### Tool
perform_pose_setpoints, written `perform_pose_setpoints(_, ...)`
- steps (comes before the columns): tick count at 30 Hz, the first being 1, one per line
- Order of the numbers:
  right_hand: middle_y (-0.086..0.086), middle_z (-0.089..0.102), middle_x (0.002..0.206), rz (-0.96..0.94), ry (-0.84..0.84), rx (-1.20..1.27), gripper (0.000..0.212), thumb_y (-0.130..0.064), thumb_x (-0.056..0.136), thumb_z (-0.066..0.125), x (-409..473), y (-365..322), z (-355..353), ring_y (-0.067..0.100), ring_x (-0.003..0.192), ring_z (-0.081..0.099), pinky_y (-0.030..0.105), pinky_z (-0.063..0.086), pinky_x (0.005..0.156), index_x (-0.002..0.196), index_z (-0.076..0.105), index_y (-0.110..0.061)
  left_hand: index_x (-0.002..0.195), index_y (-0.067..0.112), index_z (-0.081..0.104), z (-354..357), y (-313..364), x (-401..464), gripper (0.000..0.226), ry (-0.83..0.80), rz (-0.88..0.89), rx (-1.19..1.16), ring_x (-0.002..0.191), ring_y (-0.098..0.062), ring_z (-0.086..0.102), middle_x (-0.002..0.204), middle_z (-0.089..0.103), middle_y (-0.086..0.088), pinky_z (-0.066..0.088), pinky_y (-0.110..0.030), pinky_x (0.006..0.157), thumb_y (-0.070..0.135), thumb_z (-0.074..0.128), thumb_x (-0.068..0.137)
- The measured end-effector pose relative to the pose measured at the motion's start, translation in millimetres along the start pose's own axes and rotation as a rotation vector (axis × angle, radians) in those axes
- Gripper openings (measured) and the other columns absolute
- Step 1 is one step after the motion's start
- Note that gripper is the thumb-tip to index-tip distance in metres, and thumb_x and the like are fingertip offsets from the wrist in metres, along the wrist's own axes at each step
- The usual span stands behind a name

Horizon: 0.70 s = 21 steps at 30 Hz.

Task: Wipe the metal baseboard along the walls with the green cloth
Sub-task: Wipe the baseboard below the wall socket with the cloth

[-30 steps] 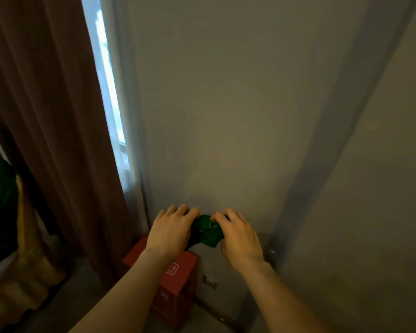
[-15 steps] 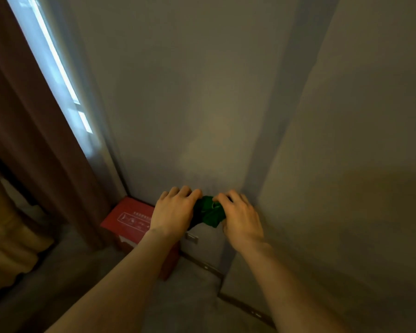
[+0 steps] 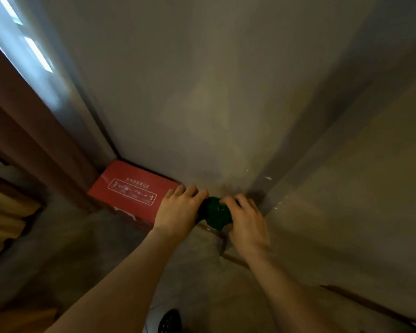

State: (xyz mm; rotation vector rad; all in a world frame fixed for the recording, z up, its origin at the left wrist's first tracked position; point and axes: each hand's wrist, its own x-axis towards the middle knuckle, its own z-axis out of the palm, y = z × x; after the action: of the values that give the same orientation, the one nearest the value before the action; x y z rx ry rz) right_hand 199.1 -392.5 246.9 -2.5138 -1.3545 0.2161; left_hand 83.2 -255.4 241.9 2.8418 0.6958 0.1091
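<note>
A crumpled green cloth (image 3: pixel 214 213) is bunched between my two hands, low in front of a wall corner. My left hand (image 3: pixel 178 210) grips its left side and my right hand (image 3: pixel 246 221) grips its right side, fingers curled over the top. The metal baseboard (image 3: pixel 360 300) runs as a thin dark strip along the foot of the right wall; a short piece shows below the cloth at the back wall. The hands and cloth hide the strip at the corner itself.
A red cardboard box (image 3: pixel 130 191) with white print stands on the floor against the back wall, just left of my left hand. A brown curtain (image 3: pixel 31 131) hangs at the left by a bright window (image 3: pixel 22 46). Grey floor spreads below.
My view has tilted down toward the floor and corner. Both hands still hold the cloth and have come lower, near the foot of the wall beside the red box.
</note>
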Motion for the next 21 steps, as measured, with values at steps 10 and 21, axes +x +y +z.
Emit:
perform_pose_setpoints(10, 0.002, 0.055, 0.115, 0.106, -0.091, 0.086, 0.048, -0.006, 0.076, 0.071, 8.9, 29.6, 129.6, 0.027, 0.107, 0.053, 0.040, 0.052, 0.080, 0.120, 0.061, -0.023, 0.129, 0.029, 0.052, 132.3, -45.5, 3.7, 0.037, -0.113, -0.008, -0.045, 0.112, -0.027, 0.052, 0.123, 0.058, 0.000, 0.043, -0.040, 0.092, 0.028, 0.062, 0.093)
perform_pose_setpoints(21, -0.004, 0.049, 0.133, 0.144, -0.237, 0.099, 0.048, -0.016, 0.085, 0.064, -17.5, 115.0, 338.1, 0.020, 0.116, 0.049, 0.027, 0.044, 0.083, 0.129, 0.053, -0.032, 0.132, 0.034, 0.046, 355.7, -72.0, -16.0, 0.037, -0.155, -0.031, -0.075, 0.111, -0.023, 0.050, 0.128, 0.054, 0.004, 0.043, -0.037, 0.088, 0.032, 0.059, 0.097)
